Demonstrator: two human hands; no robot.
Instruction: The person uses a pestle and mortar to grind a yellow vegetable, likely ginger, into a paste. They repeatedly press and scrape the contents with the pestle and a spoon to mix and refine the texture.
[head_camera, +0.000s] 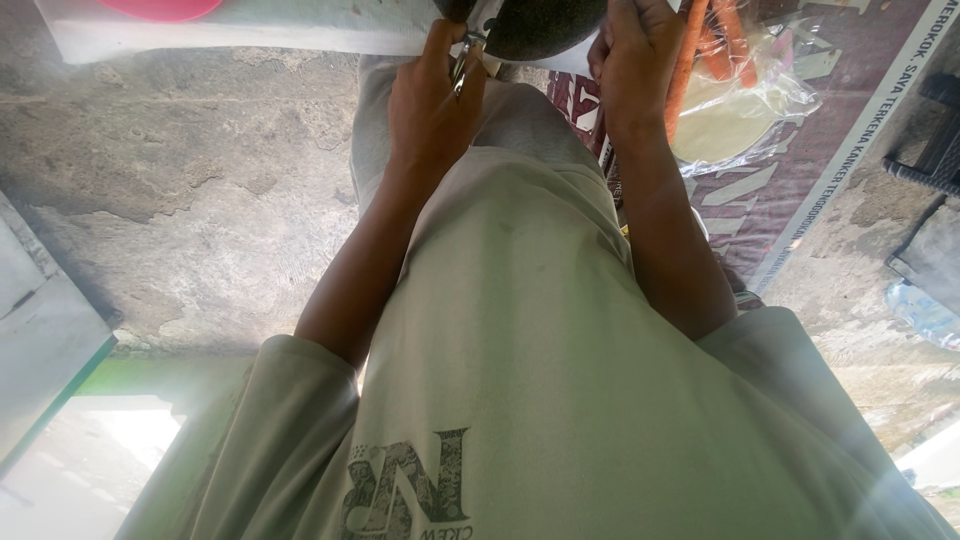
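**Both hands up at a dark round object, view steeply down the torso**

Landmark: the dark round object (535, 25) at the top edge.

- Nearest the camera: pale grey-green shirt (520, 380) with a dark print at the bottom edge. Fills the lower middle.
- Both forearms run up from the shirt toward the dark object.
- Left hand (432, 105): just below-left of the dark object. Fingers closed around a thin metal tool (468, 58), which is pinched near the fingertips. The tool's tip sits at the object's lower-left edge; can't tell if it touches.
- Right hand (640, 60): just right of the dark object, fingers curled shut against its side. What exactly they grip is hidden by the back of the hand.
- Right of the object: orange carrots (700, 45) lying on a clear plastic bag (745, 115), on a dark red printed banner (800, 190).
- Left of the object: a white worktop (250, 35) edge, with a pink dish (165, 8) on it, cut off by the frame.
- Below all: rough grey concrete floor (200, 200).
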